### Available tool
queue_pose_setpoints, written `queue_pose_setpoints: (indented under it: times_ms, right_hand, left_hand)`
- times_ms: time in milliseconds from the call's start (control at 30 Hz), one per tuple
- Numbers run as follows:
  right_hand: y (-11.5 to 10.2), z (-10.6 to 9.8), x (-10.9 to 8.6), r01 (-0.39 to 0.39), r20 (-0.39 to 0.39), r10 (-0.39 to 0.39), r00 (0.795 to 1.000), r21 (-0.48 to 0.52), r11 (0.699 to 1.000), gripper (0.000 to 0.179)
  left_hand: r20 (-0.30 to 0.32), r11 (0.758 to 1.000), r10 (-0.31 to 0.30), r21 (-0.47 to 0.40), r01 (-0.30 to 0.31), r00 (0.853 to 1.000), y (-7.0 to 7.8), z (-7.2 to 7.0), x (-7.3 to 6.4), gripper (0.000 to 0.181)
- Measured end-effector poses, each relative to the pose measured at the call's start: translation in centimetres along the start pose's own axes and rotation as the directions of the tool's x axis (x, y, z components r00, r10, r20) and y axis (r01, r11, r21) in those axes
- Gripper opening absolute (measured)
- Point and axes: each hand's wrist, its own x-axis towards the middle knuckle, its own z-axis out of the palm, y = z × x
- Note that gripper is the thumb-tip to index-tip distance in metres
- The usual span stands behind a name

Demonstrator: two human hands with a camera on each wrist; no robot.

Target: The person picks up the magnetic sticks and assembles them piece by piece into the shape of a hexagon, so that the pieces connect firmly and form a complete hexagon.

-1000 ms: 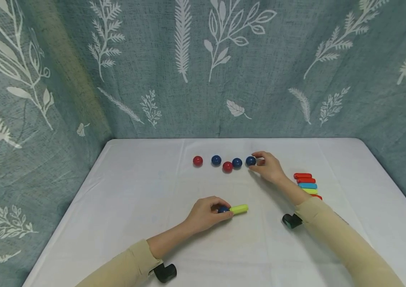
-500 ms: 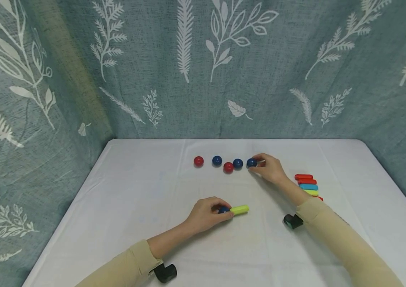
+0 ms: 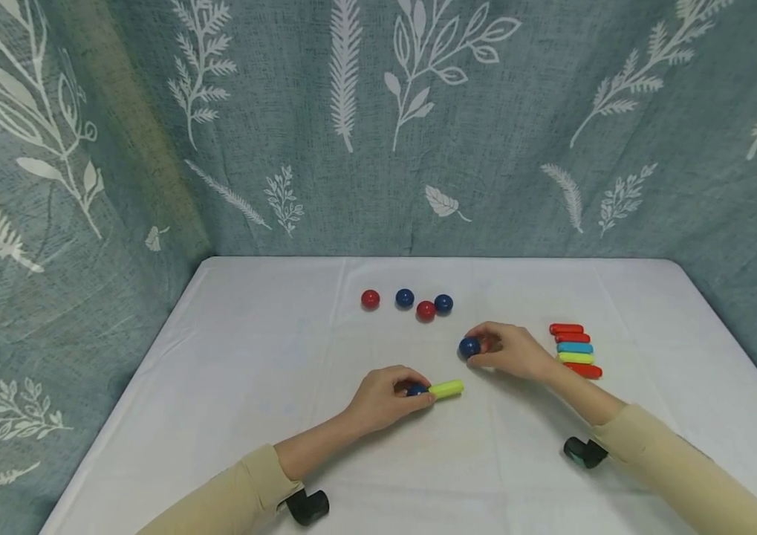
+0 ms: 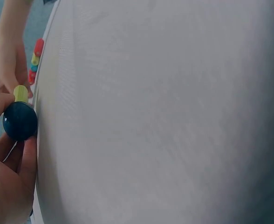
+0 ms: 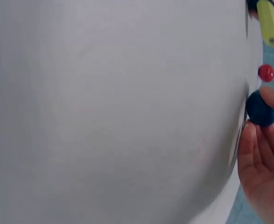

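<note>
Inside far edge of cloth-covered table (image 3: 251, 357): left hand (image 3: 381, 400) grips glossy blue ball (image 4: 19, 122) abutting yellow cylindrical rod (image 3: 447, 389); right hand (image 3: 510, 351) pinches second blue ball (image 3: 469, 348).

Partly covered balls, cropped hands and sleeves
In the head view, the left hand (image 3: 381, 401) covers part of a glossy dark-blue ball (image 3: 416, 389), and the right hand (image 3: 510, 351) part of a second glossy dark-blue ball (image 3: 468, 347); the bottom edge cuts both beige cloth sleeves (image 3: 234, 490). Each wrist view crops its own hand; small coloured rods (image 4: 38, 47) blur in the left one.
</note>
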Motion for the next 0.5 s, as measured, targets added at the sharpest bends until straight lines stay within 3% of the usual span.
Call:
queue_pose_setpoints:
  times_ms: [167, 500]
  right_hand:
    - [-0.1, 0.4, -1.6, 0.070, 0.058, -0.071, 0.996, 0.026, 0.997, 0.036]
    - [-0.3, 0.7, -3.0, 0.109, 0.126, -0.118, 0.985, 0.079, 0.991, 0.035]
  left_hand:
    - [-0.006, 1.000, -0.004, -0.003, 0.004, 1.000, 0.1, -0.1, 0.0, 0.019]
    - [0.000, 1.000, -0.021, -0.003, 0.021, 1.000, 0.3, 0.0, 0.1, 0.020]
